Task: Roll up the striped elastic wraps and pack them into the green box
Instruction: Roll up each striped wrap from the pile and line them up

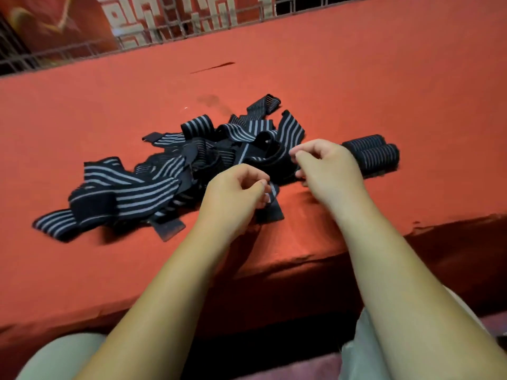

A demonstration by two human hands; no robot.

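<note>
A tangled pile of black elastic wraps with grey stripes [153, 176] lies in the middle of the red table [356, 86]. Two rolled-up wraps [375, 154] lie side by side to the right of the pile. My left hand [233, 193] pinches the end of one striped wrap [273, 204] at the pile's near edge. My right hand [326, 168] hovers just right of it with its fingers curled, over a dark wrap; whether it holds that wrap is hidden. No green box is in view.
The table's front edge [301, 259] runs close under my forearms, with the red cloth draping over it. A metal wire grid [164, 28] stands along the far edge. My knees [63, 357] show at the bottom.
</note>
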